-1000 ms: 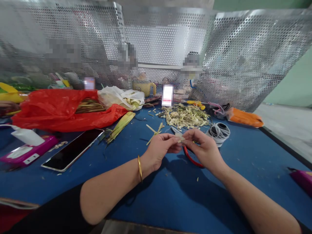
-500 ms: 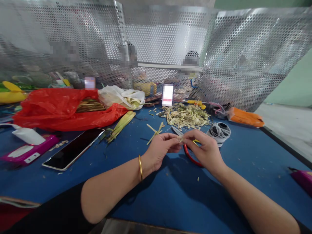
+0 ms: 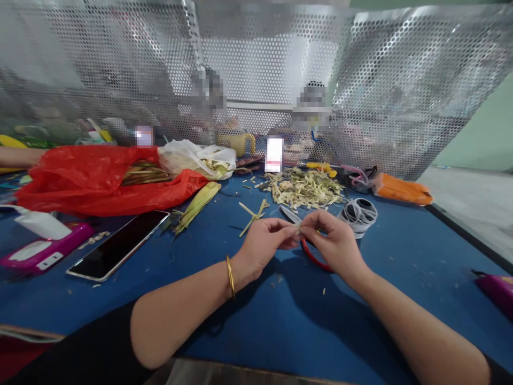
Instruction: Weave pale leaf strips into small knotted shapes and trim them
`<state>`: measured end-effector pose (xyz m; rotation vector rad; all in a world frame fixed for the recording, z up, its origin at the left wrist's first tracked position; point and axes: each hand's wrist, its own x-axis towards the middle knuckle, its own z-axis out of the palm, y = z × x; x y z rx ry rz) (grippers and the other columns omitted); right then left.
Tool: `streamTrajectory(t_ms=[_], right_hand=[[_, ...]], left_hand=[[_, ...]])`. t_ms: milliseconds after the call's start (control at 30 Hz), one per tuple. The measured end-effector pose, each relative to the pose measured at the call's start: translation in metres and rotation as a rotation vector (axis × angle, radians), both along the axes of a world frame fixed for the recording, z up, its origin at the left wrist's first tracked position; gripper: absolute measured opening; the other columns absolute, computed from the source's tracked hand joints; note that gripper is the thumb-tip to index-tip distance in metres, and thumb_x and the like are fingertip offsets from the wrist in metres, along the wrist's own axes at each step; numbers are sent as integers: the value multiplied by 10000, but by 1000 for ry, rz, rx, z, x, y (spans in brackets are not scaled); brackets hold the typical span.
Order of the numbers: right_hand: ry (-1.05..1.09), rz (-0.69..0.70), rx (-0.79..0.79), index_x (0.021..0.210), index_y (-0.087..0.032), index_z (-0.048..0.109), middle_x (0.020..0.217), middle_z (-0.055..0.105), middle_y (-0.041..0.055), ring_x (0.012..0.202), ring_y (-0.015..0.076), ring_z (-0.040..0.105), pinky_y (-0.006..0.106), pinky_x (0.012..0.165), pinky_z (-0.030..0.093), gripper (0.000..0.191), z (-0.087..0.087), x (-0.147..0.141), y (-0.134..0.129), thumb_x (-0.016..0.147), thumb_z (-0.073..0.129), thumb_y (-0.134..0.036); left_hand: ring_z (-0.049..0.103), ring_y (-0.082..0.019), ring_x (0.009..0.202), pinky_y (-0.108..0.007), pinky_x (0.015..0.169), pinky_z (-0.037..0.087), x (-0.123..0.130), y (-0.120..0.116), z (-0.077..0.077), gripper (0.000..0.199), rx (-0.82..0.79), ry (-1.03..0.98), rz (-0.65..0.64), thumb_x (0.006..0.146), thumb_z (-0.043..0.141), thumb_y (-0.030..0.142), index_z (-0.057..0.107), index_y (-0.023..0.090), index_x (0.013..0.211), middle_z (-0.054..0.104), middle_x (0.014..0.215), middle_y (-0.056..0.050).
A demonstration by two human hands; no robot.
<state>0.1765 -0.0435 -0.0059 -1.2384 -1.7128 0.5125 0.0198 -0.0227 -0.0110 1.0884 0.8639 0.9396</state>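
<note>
Above the blue table (image 3: 240,321), my left hand (image 3: 266,240) and my right hand (image 3: 334,240) meet fingertip to fingertip. Both are closed in a pinch on a small pale husk piece (image 3: 299,228), mostly covered by the fingers. Under and behind my right hand lie scissors (image 3: 292,215) with red handles, blades pointing away to the left. Just right of that hand stands a spool of grey thread (image 3: 359,218). Crossed greenish strips (image 3: 254,217) tied into a small figure lie beyond my left hand.
Shredded husk (image 3: 304,187) is heaped at the back, near an orange packet (image 3: 403,189). To the left are a husk bundle (image 3: 198,207), a phone (image 3: 120,246), a red bag (image 3: 80,179) and a purple power strip (image 3: 68,248). A perforated metal screen (image 3: 264,59) closes off the back.
Both hands stay pinched together, and less of the pale piece shows between the fingertips. Another person's arm has come in at the far left beside the red bag. The view has shifted slightly.
</note>
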Motion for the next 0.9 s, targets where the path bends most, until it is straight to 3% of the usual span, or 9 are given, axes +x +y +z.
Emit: streamTrajectory(t_ms=[133, 267, 400, 700, 900], right_hand=[[43, 72, -14, 807, -196, 587, 678, 599, -6, 640, 138, 557, 263, 613, 452, 49, 2, 2, 1, 826, 581, -240], [-104, 116, 91, 900, -208, 619, 815, 635, 30, 744, 157, 579, 293, 703, 468, 82, 6, 4, 0, 860, 549, -219], [-192, 103, 152, 862, -214, 621, 812, 633, 36, 762, 168, 575, 294, 697, 461, 89, 5, 6, 0, 874, 533, -219], [-84, 36, 31, 785, -193, 594, 710, 623, 8, 669, 145, 565, 273, 645, 445, 78, 4, 2, -1, 850, 560, -222], [-70, 0, 62, 765, -195, 565, 683, 596, -10, 646, 132, 541, 252, 617, 436, 58, 2, 1, -1, 821, 571, -206]], left_hand=[[619, -103, 602, -232, 642, 513, -1, 1, -1, 90, -44, -51, -19, 737, 676, 221, 677, 132, 752, 693, 699, -33], [594, -92, 552, -224, 608, 500, -2, 3, 0, 137, -103, -80, -43, 712, 704, 263, 674, 132, 733, 667, 652, -24], [596, -96, 561, -233, 624, 499, -4, 4, 1, 168, -134, -73, -36, 681, 729, 282, 679, 131, 734, 667, 654, -30], [630, -123, 634, -246, 662, 509, 1, 0, 0, 81, 69, 23, 20, 710, 668, 211, 697, 142, 742, 701, 714, -38], [632, -132, 637, -263, 674, 514, 0, -1, 2, 96, 90, 43, 11, 700, 682, 225, 703, 141, 741, 697, 694, -43]])
